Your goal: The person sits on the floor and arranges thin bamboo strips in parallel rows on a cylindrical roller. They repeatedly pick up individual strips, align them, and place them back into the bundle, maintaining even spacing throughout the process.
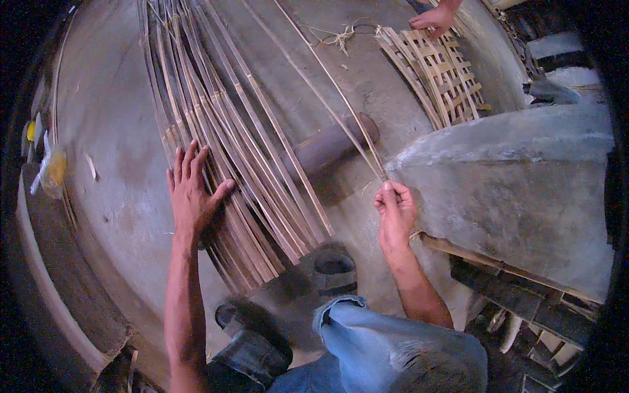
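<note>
Many long, thin bamboo strips (226,137) lie side by side in a loose bundle running from the far left toward my feet. My left hand (192,195) lies flat with spread fingers on the left edge of this bundle. Pinched between thumb and fingers of my right hand (396,211) are the near ends of two narrow bamboo strips (344,98), which stretch away toward the far side. A dark round log (327,149) lies crosswise beneath the strips, between my hands.
Another person's hand (436,19) rests on a woven bamboo panel (445,75) at the far right. A raised grey concrete block (511,177) stands right of my right hand, with wooden pieces (524,301) below it. Pale fibre scraps (341,40) lie on the floor.
</note>
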Available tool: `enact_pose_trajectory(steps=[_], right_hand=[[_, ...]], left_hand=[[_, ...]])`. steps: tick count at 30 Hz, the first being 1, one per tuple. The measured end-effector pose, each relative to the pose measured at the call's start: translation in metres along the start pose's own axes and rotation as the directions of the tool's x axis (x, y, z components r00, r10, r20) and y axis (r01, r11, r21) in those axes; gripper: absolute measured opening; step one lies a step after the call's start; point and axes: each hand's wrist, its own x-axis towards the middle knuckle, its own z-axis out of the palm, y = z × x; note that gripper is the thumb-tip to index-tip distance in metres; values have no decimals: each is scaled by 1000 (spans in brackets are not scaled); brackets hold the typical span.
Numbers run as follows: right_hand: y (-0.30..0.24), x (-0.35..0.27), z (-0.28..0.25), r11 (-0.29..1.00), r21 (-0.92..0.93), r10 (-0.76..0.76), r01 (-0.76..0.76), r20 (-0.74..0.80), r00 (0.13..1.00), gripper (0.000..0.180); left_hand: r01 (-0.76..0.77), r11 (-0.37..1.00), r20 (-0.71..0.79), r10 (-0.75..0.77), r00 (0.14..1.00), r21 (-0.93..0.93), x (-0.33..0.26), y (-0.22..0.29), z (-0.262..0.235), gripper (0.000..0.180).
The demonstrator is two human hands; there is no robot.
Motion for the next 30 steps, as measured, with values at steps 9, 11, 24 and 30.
enact_pose_trajectory(steps=[9,11,24,30], right_hand=[[1,-25,5,974,-93,223,-208,213,951,18],[-1,-26,5,971,-114,234,-211,257,938,19],[-3,-16,-4,916,-38,388,-399,333,859,21],[-7,-16,-4,948,-132,318,-290,401,859,23]], left_hand=[[-3,1000,27,3,1000,1,2,-1,-5,83],[1,1000,28,-1,1000,-1,1,-1,-4,84],[-9,1000,36,8,999,18,3,-6,1,84],[-34,999,29,34,999,-13,3,-7,0,81]])
